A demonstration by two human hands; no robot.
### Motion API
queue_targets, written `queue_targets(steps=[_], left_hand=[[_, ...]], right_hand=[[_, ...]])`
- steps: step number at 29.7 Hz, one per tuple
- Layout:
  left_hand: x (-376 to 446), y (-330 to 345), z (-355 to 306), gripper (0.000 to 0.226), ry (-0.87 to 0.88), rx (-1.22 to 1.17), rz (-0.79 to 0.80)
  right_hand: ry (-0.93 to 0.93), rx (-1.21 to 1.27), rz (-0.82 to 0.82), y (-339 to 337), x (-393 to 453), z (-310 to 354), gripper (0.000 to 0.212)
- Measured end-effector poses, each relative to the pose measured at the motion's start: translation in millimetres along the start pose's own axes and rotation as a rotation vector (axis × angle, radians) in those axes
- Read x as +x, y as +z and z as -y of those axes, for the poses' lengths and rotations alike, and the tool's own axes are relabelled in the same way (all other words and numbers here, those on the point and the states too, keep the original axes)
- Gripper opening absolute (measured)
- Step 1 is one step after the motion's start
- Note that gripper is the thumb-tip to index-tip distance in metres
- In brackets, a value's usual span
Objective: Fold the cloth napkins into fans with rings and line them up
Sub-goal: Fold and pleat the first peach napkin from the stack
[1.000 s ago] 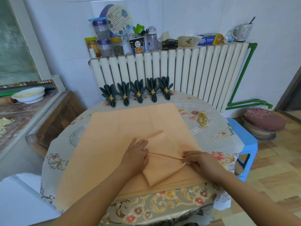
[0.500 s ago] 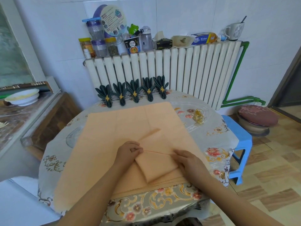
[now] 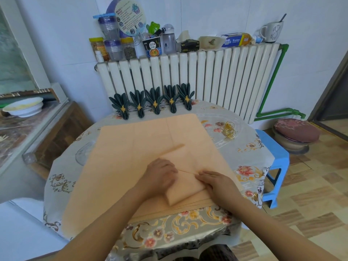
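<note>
Hands (image 3: 188, 178) at orange napkin's (image 3: 143, 147) near table edge (image 3: 180, 228)

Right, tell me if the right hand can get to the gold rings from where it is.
Probably yes. The gold rings lie loose on the tablecloth, beyond and right of the right hand, with nothing between them. But that hand is pressing the pleat in the peach napkin, so it must let go first.
</note>
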State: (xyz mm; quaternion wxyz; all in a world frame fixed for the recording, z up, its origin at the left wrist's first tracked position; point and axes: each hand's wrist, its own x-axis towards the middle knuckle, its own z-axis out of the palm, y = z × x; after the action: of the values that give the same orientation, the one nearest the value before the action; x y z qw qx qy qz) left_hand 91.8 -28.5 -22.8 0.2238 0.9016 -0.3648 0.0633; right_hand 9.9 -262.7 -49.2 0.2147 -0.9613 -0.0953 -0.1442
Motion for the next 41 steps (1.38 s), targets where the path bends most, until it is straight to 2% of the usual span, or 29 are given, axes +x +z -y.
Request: queue_targets(steps=[2, 4, 9, 14, 17, 21, 23, 25, 27, 29, 34, 39, 41], left_hand=[[-9.8, -1.2, -16.5, 0.056, 0.051, -0.043, 0.17], [-16.6, -3.1, -25.1, 0.064, 0.049, -0.054, 0.251], [-17.3, -15.9, -36.4, 0.047, 0.016, -0.012, 0.382], [-3.9, -21.0, -46.8, 0.04, -0.001, 0.105, 0.476], [1.9, -26.7, -47.6, 0.036, -0.037, 0.1, 0.499], [5.8, -33.4, -49.5, 0.033, -0.087, 0.02, 0.507], [7.1, -34.0, -48.3, 0.033, -0.098, -0.013, 0.516], [4.7, -33.7, -45.0, 0.038, -0.114, -0.023, 0.534], [-0.5, -30.6, -42.0, 0.052, -0.088, 0.037, 0.552], [-7.3, -24.7, -39.0, 0.052, -0.062, 0.059, 0.508], [-22.5, -12.8, -22.0, 0.034, -0.069, -0.121, 0.296], [-28.1, -11.7, -19.2, 0.023, -0.128, -0.248, 0.226], [-21.5, -10.1, -19.1, 0.034, -0.204, -0.253, 0.197]], right_hand=[[0.003, -0.01, 0.06, -3.0, 1.0, -0.7, 0.038], [0.0, -0.02, 0.097, -8.4, 1.5, -0.3, 0.043], [-0.028, -0.057, 0.231, -15.3, 3.4, -1.1, 0.065], [-0.095, -0.043, 0.225, -20.5, 1.0, -3.5, 0.033], [-0.142, -0.065, 0.231, -21.6, 0.3, -1.9, 0.027], [-0.19, -0.076, 0.203, -23.2, 2.1, 0.6, 0.029], [-0.205, -0.096, 0.172, -22.7, 3.7, 2.6, 0.022], [-0.201, -0.112, 0.13, -20.7, 5.6, 4.9, 0.014], [-0.193, -0.111, 0.083, -19.4, 6.2, 5.6, 0.015], [-0.185, -0.098, 0.05, -18.8, 6.4, 5.8, 0.019], [-0.148, -0.095, 0.108, -19.7, 5.5, 6.3, 0.022], [-0.117, -0.065, 0.133, -20.1, 4.8, 5.0, 0.04], [-0.072, -0.038, 0.12, -17.2, 4.5, 4.0, 0.048]])
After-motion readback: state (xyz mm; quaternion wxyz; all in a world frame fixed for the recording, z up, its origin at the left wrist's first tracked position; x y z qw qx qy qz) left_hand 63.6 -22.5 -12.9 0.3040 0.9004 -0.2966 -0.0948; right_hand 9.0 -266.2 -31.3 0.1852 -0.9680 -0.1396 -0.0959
